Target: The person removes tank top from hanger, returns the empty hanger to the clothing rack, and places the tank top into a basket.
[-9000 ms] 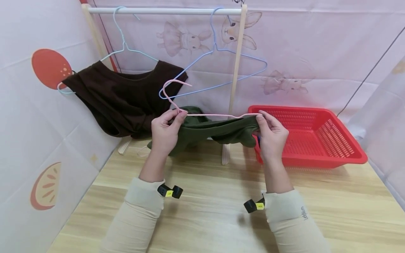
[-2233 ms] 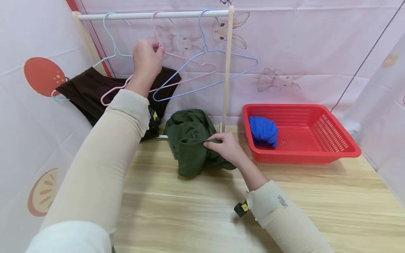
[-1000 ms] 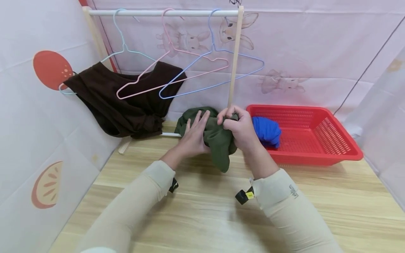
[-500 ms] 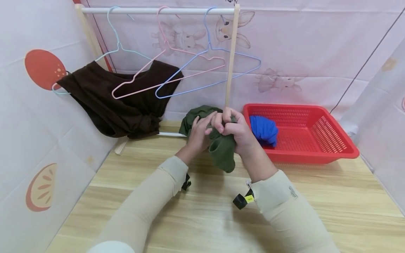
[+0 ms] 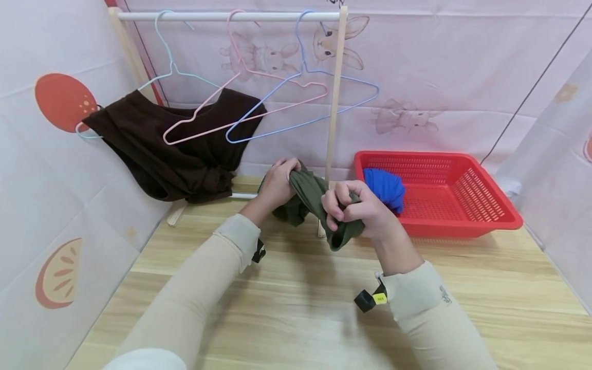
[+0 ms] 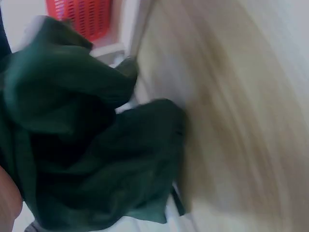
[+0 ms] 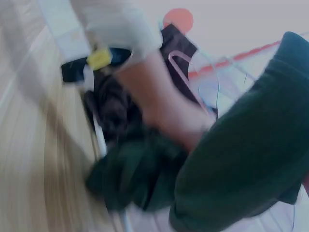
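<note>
Both hands hold a dark green garment above the table, stretched and twisted between them. My left hand grips its left part near the foot of the rack. On the right, my right hand curls its fingers round a bunched end, and a tube-like opening hangs below them. Green cloth fills much of the left wrist view, where only a bit of a finger shows. In the right wrist view a fold of the green garment lies close to the camera, and my left hand is blurred behind it.
A rack carries a pink hanger, a blue hanger and a light-blue hanger bearing a dark brown top. At right stands a red basket with a blue cloth inside.
The pink hanger, earlier held against the green garment, now hangs on the rack. Over the last half second my hands moved apart, stretching the garment; the right hand came down and right.
</note>
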Motion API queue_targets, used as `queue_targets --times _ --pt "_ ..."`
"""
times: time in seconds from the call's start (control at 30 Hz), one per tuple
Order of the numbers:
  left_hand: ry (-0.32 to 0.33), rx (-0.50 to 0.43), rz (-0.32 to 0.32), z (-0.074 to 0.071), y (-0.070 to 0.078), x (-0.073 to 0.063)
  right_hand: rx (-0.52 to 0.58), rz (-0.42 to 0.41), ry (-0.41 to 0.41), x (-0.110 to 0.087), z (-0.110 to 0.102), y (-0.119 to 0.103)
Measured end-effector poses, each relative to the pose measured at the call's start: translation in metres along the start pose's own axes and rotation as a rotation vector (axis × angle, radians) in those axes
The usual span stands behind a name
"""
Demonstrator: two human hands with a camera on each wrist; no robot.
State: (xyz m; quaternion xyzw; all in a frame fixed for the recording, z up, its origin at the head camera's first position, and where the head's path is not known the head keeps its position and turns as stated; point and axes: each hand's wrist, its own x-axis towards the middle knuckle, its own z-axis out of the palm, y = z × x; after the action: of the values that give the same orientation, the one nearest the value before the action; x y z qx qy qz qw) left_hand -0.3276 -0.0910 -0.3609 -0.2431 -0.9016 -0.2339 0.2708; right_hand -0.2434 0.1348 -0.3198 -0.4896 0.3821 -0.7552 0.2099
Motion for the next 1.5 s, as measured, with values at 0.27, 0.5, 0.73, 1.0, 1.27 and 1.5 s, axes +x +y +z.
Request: queue_targets --times 0.27,0.5,0.73,1.0,1.27,1.5 --pt "0.056 0.08 -0.11 -0.023 0.012 0.01 -0.445 0.2 0.28 -0.013 -0.012 0.004" --pt "0.053 0.238 -0.092 -0.034 0.029 0.02 -0.758 0.341 0.39 -0.013 -0.017 0.006" --pt "0.049 0.311 -0.007 -0.039 0.045 0.026 -1.036 0.403 0.563 0.005 -0.012 0.031" --pt "0.023 -0.074 -0.104 -0.044 0.069 0.024 -0.872 0.26 0.602 0.024 -0.001 0.045" --pt "0.05 -0.62 -0.215 -0.046 0.072 0.02 -0.732 0.162 0.483 0.029 -0.011 0.057" --pt "0.076 -1.062 -0.199 -0.048 0.081 0.016 -0.723 0.26 0.422 0.025 -0.012 0.056"
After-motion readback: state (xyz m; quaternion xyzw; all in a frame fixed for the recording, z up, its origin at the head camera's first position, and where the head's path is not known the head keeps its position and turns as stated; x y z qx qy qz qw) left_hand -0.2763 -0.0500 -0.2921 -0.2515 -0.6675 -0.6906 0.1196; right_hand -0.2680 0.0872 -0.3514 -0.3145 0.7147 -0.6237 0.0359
